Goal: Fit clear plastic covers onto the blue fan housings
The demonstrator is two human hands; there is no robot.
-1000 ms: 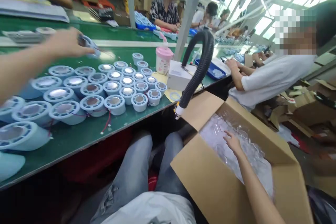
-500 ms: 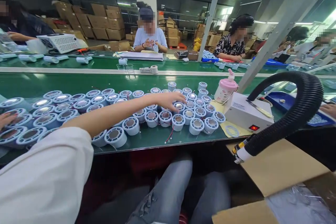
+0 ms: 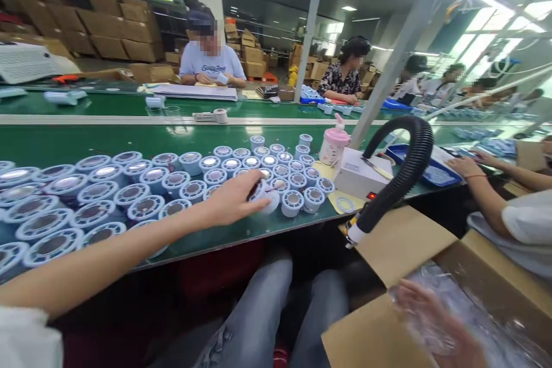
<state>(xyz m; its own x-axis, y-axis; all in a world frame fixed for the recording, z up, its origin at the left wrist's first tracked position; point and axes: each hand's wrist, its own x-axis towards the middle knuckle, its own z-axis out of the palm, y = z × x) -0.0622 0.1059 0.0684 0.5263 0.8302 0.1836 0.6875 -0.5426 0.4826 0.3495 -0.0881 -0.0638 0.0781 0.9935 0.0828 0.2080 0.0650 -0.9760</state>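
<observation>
My left hand (image 3: pixel 237 198) reaches across the bench with its thumb and fingers closed around a light-blue round housing (image 3: pixel 271 202) near the front edge. The grip is slightly blurred. Many similar housings (image 3: pixel 146 207) stand in rows about it, with slotted rings and metallic centres, a few showing thin red wires. At lower right, my right hand (image 3: pixel 440 316) is over an open cardboard box (image 3: pixel 405 247), at the clear plastic pieces (image 3: pixel 487 310) inside. Motion smears its fingers, so whether it holds any plastic cannot be made out.
A white machine (image 3: pixel 362 175) with a lit red switch and black ribbed hose (image 3: pixel 414 149) stands right of the housings. Beside it are a pink-lidded container (image 3: pixel 335 144) and a blue tray (image 3: pixel 440 175). A co-worker's hands (image 3: pixel 470 167) are at far right; others sit across the green belt (image 3: pixel 129 135).
My left hand has come down from above the housings and closed on one near the front edge. My right hand has entered view at the box. The view has swung to the right.
</observation>
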